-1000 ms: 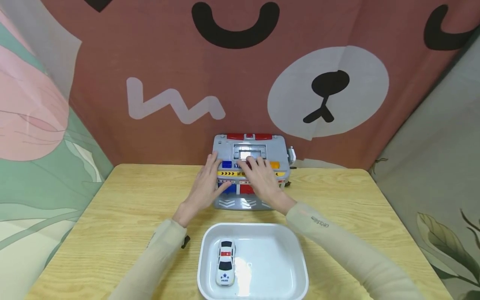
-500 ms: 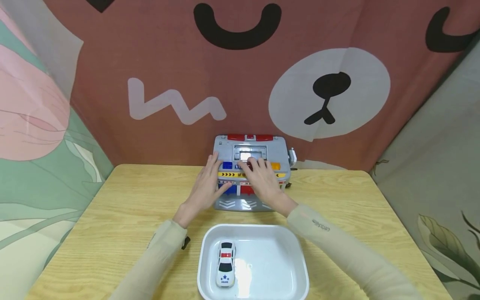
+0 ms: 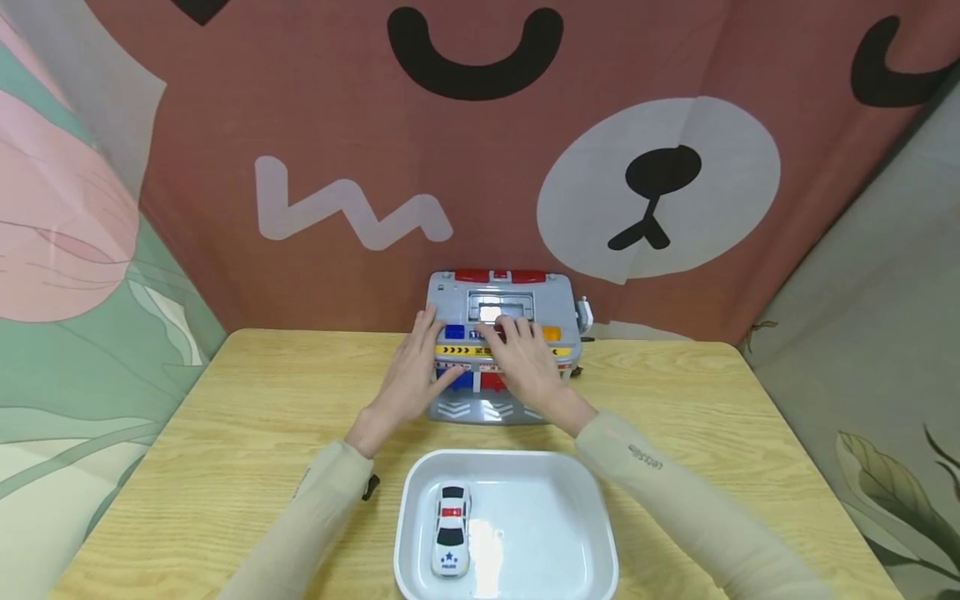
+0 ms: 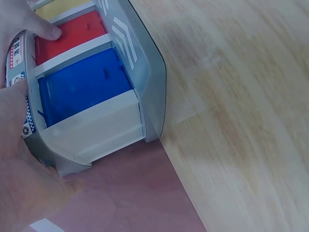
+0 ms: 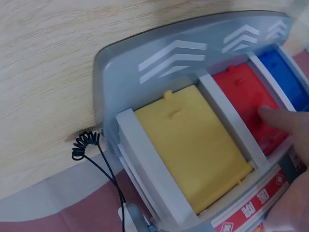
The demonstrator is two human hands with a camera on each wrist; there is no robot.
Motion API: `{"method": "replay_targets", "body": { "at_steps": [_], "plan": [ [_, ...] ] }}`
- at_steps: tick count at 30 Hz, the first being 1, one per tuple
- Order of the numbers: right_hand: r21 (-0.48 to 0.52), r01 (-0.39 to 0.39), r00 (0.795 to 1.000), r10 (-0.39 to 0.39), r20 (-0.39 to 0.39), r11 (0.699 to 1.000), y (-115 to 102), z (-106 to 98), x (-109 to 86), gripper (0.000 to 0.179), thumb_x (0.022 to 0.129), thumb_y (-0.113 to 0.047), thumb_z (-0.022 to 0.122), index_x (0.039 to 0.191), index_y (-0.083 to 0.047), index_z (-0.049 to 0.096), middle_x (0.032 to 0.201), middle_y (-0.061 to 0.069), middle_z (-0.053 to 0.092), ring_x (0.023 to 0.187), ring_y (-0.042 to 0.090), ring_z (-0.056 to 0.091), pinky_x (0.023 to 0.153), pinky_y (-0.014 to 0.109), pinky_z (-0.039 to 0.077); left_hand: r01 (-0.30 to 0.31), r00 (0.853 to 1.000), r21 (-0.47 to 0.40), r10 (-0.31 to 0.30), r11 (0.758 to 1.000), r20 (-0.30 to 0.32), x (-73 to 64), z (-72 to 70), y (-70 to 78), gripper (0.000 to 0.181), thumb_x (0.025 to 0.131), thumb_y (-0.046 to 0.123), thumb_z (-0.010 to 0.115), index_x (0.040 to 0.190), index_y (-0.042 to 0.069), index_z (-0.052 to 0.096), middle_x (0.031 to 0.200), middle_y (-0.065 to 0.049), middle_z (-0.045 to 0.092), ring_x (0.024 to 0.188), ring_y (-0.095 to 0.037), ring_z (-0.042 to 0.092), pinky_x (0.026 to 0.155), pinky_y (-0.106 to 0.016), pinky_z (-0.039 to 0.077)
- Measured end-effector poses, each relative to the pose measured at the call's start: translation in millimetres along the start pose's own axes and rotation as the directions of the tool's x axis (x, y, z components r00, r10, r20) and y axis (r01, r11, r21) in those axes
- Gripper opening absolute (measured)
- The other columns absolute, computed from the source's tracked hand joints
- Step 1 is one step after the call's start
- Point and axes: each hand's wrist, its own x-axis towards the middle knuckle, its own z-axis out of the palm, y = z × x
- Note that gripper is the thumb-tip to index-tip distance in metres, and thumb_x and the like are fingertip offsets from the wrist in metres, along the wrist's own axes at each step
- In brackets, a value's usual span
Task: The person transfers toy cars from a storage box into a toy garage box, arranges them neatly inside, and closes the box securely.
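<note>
A grey toy garage (image 3: 558, 292) stands at the back of the table, with blue, red and yellow doors along its front. My left hand (image 3: 401, 375) rests on its left side, fingers stretched over the top edge and thumb against the front near the blue door (image 4: 87, 84). Bent over the middle of the top is my right hand (image 3: 528, 362), its fingertips on the row of coloured buttons beside the orange button (image 3: 551, 332). Its thumb touches the red door (image 5: 241, 92) in the right wrist view. The yellow door (image 5: 188, 140) is down.
A white tray (image 3: 540, 454) sits in front of the garage and holds a white toy police car (image 3: 450, 537). A coiled black cord (image 5: 87, 145) hangs at the garage's right side. A printed cloth (image 3: 337, 283) rises right behind the table.
The scene has shifted very slightly downward in the head view. Both hands keep the same places on the toy garage, and the police car stays in the tray.
</note>
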Motion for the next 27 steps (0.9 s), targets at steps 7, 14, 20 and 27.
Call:
{"method": "replay_targets", "body": {
  "at_steps": [7,14,20,27],
  "plan": [
    [0.062,0.058,0.998,-0.056,-0.030,0.996,6,-6,-6.1,0.085,0.076,-0.039,0.081,0.145,-0.015,0.037,0.133,0.017,0.042,0.109,0.032,0.041,0.095,0.047,0.040,-0.010,1.000,-0.011,0.009,1.000,-0.004,1.4,1.4,1.1,0.080,0.094,0.052,0.054,0.150,0.004,0.025,0.162,-0.009,-0.002,0.147,-0.031,0.003,0.113,-0.053,0.019],
    [0.185,0.056,0.998,-0.055,-0.011,0.981,8,-14,-13.5,0.082,0.086,-0.039,0.072,0.151,-0.016,0.029,0.148,0.017,0.031,0.130,0.038,0.033,0.113,0.054,0.020,-0.001,1.000,-0.017,0.001,1.000,-0.006,-0.6,0.2,-1.9,0.080,0.094,0.052,0.053,0.151,0.004,0.024,0.162,-0.007,-0.003,0.147,-0.030,0.001,0.114,-0.053,0.018],
    [0.324,-0.052,0.997,0.067,-0.034,0.945,24,-24,-25.6,0.073,0.094,-0.040,0.062,0.151,-0.010,0.029,0.155,0.019,0.020,0.139,0.039,0.020,0.113,0.059,0.009,-0.010,1.000,-0.042,0.009,0.999,-0.015,-0.1,0.7,-1.1,0.080,0.094,0.052,0.054,0.151,0.005,0.024,0.162,-0.007,-0.002,0.147,-0.031,0.002,0.114,-0.053,0.017],
    [0.425,-0.156,0.986,0.167,0.011,0.892,42,-17,-46.0,0.075,0.093,-0.041,0.062,0.153,-0.010,0.027,0.158,0.018,0.013,0.139,0.042,0.020,0.108,0.064,0.022,0.001,1.000,-0.041,-0.001,0.999,-0.007,-1.2,1.0,-0.1,0.081,0.093,0.052,0.055,0.151,0.005,0.024,0.162,-0.006,-0.003,0.147,-0.030,0.001,0.115,-0.050,0.016]
  ]
}}
